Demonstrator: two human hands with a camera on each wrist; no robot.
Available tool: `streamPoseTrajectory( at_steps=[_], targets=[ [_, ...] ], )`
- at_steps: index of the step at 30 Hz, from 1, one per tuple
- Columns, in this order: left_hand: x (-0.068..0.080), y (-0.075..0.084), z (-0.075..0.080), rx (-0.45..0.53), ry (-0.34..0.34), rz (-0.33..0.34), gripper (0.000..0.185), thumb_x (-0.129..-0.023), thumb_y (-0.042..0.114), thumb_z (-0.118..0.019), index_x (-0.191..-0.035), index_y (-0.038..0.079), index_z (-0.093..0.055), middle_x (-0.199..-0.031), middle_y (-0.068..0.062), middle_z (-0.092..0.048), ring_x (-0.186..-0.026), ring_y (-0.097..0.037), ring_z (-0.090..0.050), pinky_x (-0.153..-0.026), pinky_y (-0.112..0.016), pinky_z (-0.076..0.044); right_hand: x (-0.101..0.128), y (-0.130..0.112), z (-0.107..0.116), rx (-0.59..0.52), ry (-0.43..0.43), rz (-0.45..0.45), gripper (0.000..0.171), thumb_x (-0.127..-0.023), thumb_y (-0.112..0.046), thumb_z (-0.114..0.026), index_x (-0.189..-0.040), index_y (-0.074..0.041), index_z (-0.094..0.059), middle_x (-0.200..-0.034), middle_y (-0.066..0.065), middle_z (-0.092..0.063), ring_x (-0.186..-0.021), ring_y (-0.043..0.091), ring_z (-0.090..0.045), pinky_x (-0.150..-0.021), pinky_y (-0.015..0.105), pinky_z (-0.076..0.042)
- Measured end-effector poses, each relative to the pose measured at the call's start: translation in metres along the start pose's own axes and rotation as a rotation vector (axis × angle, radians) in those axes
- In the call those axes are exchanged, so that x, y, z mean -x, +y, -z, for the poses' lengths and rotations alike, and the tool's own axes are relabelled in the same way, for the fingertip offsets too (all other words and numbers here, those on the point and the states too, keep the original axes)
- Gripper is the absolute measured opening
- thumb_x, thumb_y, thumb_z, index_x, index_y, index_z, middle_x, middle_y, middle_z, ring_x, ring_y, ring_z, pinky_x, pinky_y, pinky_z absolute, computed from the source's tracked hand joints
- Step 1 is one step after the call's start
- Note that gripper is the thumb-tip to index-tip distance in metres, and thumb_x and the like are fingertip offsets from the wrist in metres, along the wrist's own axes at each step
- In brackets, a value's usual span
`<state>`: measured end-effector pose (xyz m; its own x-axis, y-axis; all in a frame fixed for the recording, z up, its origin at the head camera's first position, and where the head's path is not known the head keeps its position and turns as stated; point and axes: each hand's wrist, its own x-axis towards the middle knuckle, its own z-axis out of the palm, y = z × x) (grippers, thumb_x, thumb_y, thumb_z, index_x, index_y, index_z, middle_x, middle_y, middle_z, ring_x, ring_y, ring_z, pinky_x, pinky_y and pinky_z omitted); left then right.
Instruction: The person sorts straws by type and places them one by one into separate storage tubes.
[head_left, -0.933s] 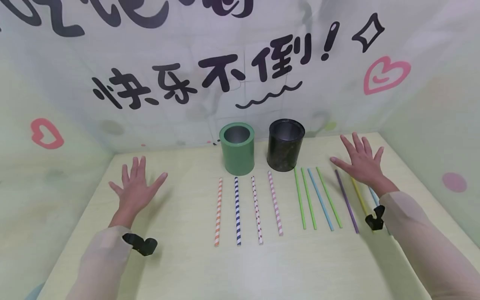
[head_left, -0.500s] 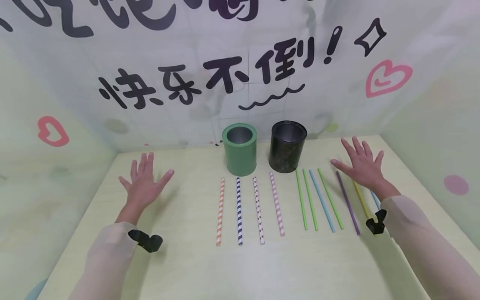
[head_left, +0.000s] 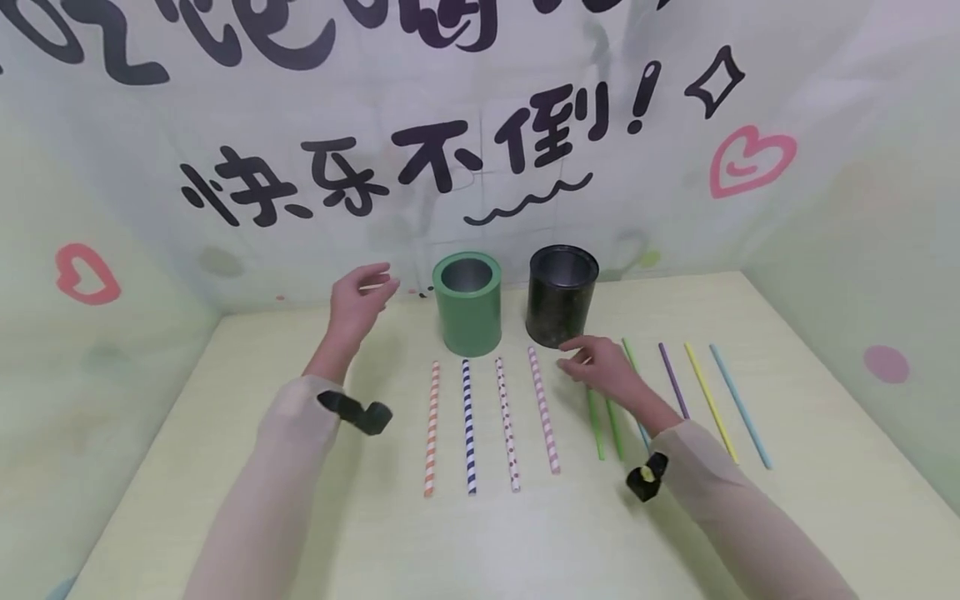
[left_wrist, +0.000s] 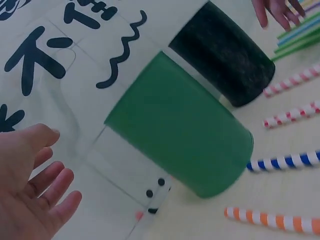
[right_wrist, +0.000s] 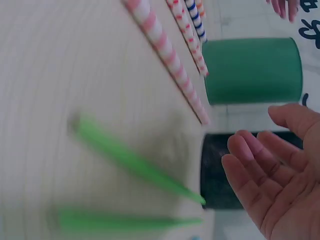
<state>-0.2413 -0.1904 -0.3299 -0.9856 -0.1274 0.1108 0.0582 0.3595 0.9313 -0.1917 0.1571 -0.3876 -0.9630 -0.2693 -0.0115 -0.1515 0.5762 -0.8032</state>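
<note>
Nearest us on the desk (head_left: 225, 467) lie four patterned straws in a row: orange-striped straw (head_left: 432, 429), blue-striped straw (head_left: 467, 427), red-dotted straw (head_left: 505, 423), pink-striped straw (head_left: 543, 410). To their right lie two green straws (head_left: 604, 427), partly under our right forearm, then the purple straw (head_left: 672, 380), yellow straw (head_left: 709, 402) and light blue straw (head_left: 739, 405), well apart from either hand.

Changes since the earlier frames: both hands were lying flat and spread at the desk's outer sides. Our right hand (head_left: 602, 371) has come inward and now hovers over the far ends of the green straws, just in front of the black can (head_left: 561, 295), fingers relaxed and loosely extended, pinching nothing. Its move has uncovered the yellow and light blue straws. Our left hand (head_left: 360, 300) has lifted off the desk and sits just left of the green can (head_left: 467, 302), fingers loosely open, not touching it.

Head view alone shows the full straw row and both cans upright, side by side near the back wall. Left wrist view shows the gap between palm and green can. Right wrist view shows the open palm close to the black can's base, with the green straws blurred below it
</note>
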Motion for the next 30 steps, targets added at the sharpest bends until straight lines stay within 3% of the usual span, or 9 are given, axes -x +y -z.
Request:
streamPoseTrajectory(
  at_steps=[4, 12, 21, 30],
  targets=[
    [-0.015, 0.008, -0.023, 0.119, -0.049, 0.088, 0.050, -0.087, 0.019, -0.062, -0.132, 0.004, -0.046, -0.130, -0.018, -0.045, -0.111, -0.029, -0.049, -0.091, -0.039, -0.046, -0.012, -0.003, -0.026, -0.095, 0.047, -0.145, 0.033, -0.083, -0.014, -0.066, -0.110, 0.005, -0.059, -0.077, 0.016, -0.064, -0.060, 0.028, -0.061, -0.050, 0.035, -0.052],
    [-0.026, 0.010, -0.049, 0.155, -0.076, 0.164, 0.049, -0.085, 0.017, -0.065, -0.130, 0.007, -0.050, -0.133, -0.017, -0.040, -0.111, -0.028, -0.049, -0.091, -0.041, -0.046, -0.022, -0.006, -0.055, -0.037, 0.116, -0.330, 0.038, -0.077, -0.018, -0.073, -0.106, 0.001, -0.058, -0.081, 0.011, -0.057, -0.046, 0.014, -0.049, -0.044, 0.026, -0.046],
    [-0.033, 0.008, -0.064, 0.166, -0.099, 0.181, 0.046, -0.084, 0.019, -0.067, -0.127, 0.009, -0.054, -0.128, -0.015, -0.043, -0.110, -0.027, -0.050, -0.087, -0.038, -0.049, -0.028, 0.002, -0.063, -0.040, 0.140, -0.420, 0.036, -0.075, -0.016, -0.076, -0.102, -0.001, -0.057, -0.091, 0.012, -0.057, -0.048, 0.014, -0.050, -0.042, 0.025, -0.045],
    [-0.034, 0.008, -0.069, 0.174, -0.063, 0.191, 0.043, -0.084, 0.015, -0.067, -0.125, 0.010, -0.056, -0.120, -0.013, -0.049, -0.105, -0.024, -0.053, -0.083, -0.034, -0.051, -0.033, 0.006, -0.065, -0.016, 0.130, -0.418, 0.034, -0.074, -0.009, -0.075, -0.101, -0.001, -0.058, -0.081, 0.010, -0.057, -0.056, 0.017, -0.053, -0.045, 0.025, -0.048]
  ],
)
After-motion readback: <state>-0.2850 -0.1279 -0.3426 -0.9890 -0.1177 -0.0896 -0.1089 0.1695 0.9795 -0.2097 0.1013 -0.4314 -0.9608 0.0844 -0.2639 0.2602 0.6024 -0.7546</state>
